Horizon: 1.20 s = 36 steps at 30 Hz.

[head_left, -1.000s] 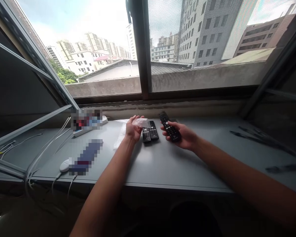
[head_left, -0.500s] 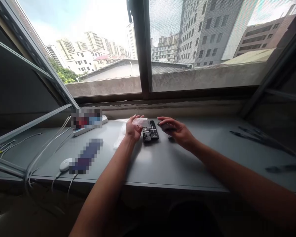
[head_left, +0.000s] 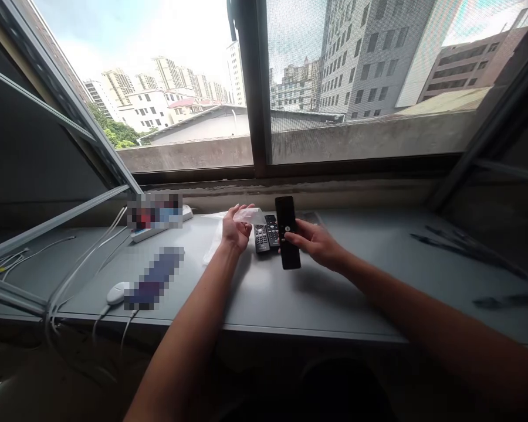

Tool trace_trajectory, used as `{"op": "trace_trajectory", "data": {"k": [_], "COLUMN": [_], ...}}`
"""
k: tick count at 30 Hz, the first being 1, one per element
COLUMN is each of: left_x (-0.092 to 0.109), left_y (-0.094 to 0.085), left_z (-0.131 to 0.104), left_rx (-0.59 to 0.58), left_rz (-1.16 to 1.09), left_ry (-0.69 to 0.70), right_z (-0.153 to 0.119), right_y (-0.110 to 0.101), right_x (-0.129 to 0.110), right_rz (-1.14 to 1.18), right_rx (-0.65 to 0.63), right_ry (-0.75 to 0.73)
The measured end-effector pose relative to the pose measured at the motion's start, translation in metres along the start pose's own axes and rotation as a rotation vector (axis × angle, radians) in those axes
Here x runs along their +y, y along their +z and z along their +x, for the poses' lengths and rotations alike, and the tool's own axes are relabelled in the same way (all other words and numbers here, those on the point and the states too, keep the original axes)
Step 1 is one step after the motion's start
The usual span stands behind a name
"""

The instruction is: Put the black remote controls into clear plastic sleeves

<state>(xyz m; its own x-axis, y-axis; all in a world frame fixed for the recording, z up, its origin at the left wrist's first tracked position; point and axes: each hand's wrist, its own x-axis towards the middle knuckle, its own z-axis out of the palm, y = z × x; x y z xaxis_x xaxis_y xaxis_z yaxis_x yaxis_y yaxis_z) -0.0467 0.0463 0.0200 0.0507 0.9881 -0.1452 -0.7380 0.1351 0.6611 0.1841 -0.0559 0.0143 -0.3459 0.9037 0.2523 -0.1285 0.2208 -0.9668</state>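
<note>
By the window [head_left: 259, 88], I see R hand [head_left: 314, 242] gripping a blk remote [head_left: 291, 253], L hand [head_left: 237, 232] holding a see-thru sleeve [head_left: 252, 216] nr 2 more remotes [head_left: 261, 240].

Grey desk [head_left: 264, 299] below window [head_left: 259, 88] (bright daylight outside).

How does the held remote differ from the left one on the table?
The held remote is gripped in the right hand; the resting remote lies on the table. The held remote shows only a few pale marks; the resting remote shows rows of them. Both are dark and long.
</note>
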Motion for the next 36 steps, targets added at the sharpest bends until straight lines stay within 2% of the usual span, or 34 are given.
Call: {"op": "trace_trajectory", "data": {"k": [3,5,13,16,19,23,25,30,36], "left_x": [-0.001,-0.002,-0.002,-0.002,-0.002,-0.002,-0.002,-0.003,-0.002], "left_y": [-0.001,-0.002,-0.003,-0.003,-0.003,-0.002,-0.001,0.000,0.000], "left_z": [0.001,0.002,0.003,0.003,0.003,0.002,0.002,0.000,-0.002], "left_rx": [0.000,-0.004,-0.008,-0.007,-0.006,-0.006,-0.007,-0.008,-0.018], "left_rz": [0.002,0.004,0.023,0.020,0.018,0.016,0.019,0.028,0.035], "left_ry": [-0.001,0.000,0.003,0.000,-0.003,-0.001,0.003,-0.003,-0.004], "right_z": [-0.003,-0.002,0.005,0.004,0.001,-0.002,-0.002,-0.002,-0.001], "right_y": [0.001,0.001,-0.002,-0.002,-0.004,-0.008,-0.009,-0.010,-0.012], "right_x": [-0.002,-0.001,0.003,0.001,0.003,0.008,0.009,0.013,0.015], "right_rz": [0.041,0.055,0.167,0.114,-0.176,-0.727,-0.923,-1.188,-1.177], "right_rx": [-0.032,-0.024,0.168,0.200,0.227,0.206,0.150,-0.005,0.026], "right_ry": [0.141,0.174,0.110,0.107,-0.044,-0.490,-0.636,-0.786,-0.815]}}
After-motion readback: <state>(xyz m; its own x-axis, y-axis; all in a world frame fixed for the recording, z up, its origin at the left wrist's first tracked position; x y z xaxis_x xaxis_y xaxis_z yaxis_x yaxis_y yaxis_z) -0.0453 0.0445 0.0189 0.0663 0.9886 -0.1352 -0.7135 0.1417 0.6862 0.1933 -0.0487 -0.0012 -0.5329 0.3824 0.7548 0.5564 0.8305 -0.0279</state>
